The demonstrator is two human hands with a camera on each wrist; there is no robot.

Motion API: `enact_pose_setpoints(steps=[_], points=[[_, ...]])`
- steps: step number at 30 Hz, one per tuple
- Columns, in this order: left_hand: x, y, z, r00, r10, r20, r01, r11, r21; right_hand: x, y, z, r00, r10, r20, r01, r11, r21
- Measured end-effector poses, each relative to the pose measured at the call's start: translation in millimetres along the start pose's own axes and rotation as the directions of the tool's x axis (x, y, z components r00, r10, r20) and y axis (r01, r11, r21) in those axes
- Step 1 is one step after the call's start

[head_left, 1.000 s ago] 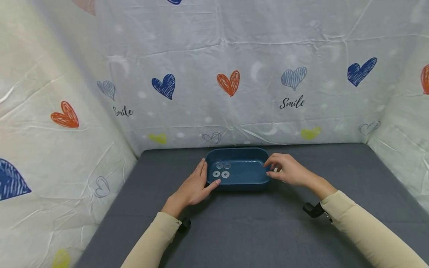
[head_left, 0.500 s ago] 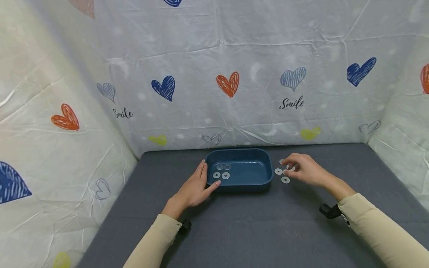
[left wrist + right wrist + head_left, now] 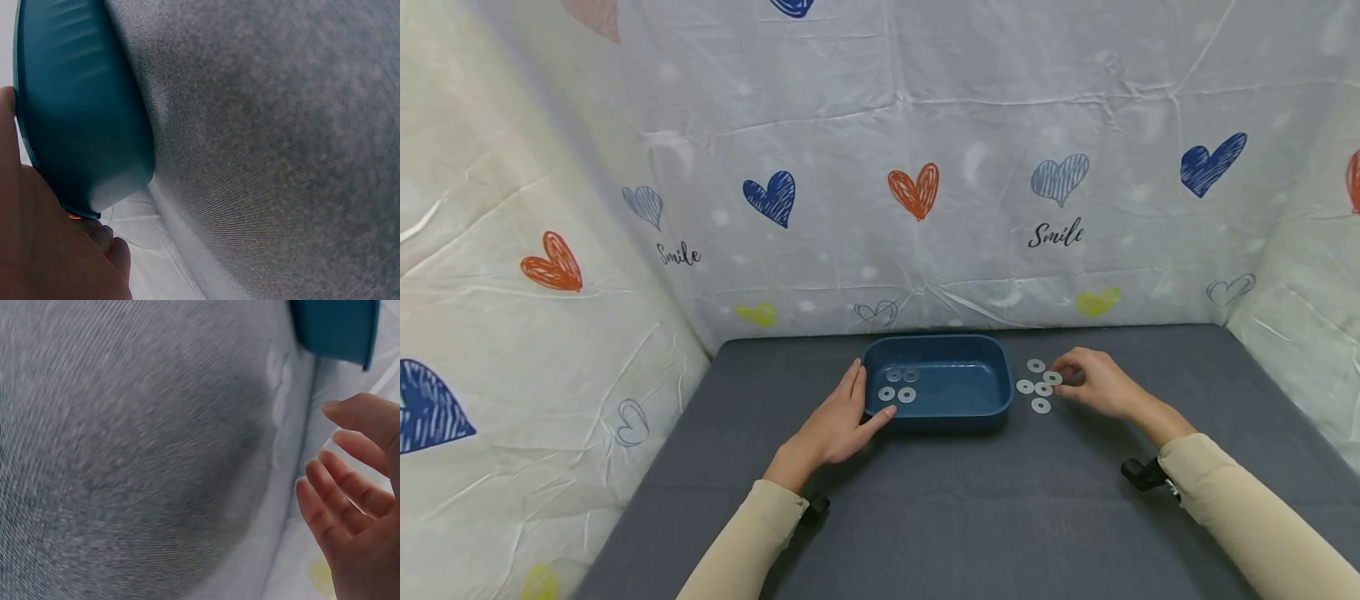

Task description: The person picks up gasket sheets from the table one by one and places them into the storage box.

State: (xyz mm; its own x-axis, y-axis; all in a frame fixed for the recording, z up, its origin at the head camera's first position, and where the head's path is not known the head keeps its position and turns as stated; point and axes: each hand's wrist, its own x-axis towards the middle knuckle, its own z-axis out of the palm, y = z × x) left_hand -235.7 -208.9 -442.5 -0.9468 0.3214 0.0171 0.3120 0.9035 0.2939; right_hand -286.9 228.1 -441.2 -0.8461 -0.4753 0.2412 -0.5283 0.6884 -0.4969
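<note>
A blue rectangular tray [image 3: 955, 390] stands at the back of the table. Two flat metal washers [image 3: 907, 395] lie at its left end, with two fainter rings behind them that may be reflections. My left hand [image 3: 837, 421] rests against the tray's left end, fingers straight along the outside and thumb at the front rim. Right of the tray, several loose washers [image 3: 1041, 406] lie on the cloth. My right hand [image 3: 1099, 383] is at the right side of this group, its thumb and fingers apart. The right wrist view shows those fingers [image 3: 340, 494] loosely bent, holding nothing.
Dark grey cloth [image 3: 970, 517] covers the table. Behind it hangs a pale curtain [image 3: 820, 267] printed with hearts, and similar sheets close off both sides. In the left wrist view the tray's outer wall [image 3: 87, 125] fills the upper left.
My right hand has moved right from the tray's right rim to the loose washers, then slightly farther right, uncovering more of them. The left hand stays on the tray.
</note>
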Motion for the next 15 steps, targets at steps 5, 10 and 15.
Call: enact_pose_setpoints(steps=[5, 10, 15], points=[[0.6, -0.1, -0.5, 1.000, -0.001, 0.003, 0.001, 1.000, 0.003, 3, 11, 5, 0.999, 0.034, -0.018, -0.035, 0.999, -0.028], [0.8, -0.4, -0.4, 1.000, -0.004, 0.006, 0.004, 1.000, 0.008, 7, 19, 10, 0.998, 0.058, -0.035, -0.058, 0.998, -0.024], [0.7, -1.0, 1.0, 1.000, -0.002, 0.000, 0.002, 1.000, 0.004, 13, 24, 14, 0.996, 0.083, -0.039, -0.084, 0.996, -0.024]])
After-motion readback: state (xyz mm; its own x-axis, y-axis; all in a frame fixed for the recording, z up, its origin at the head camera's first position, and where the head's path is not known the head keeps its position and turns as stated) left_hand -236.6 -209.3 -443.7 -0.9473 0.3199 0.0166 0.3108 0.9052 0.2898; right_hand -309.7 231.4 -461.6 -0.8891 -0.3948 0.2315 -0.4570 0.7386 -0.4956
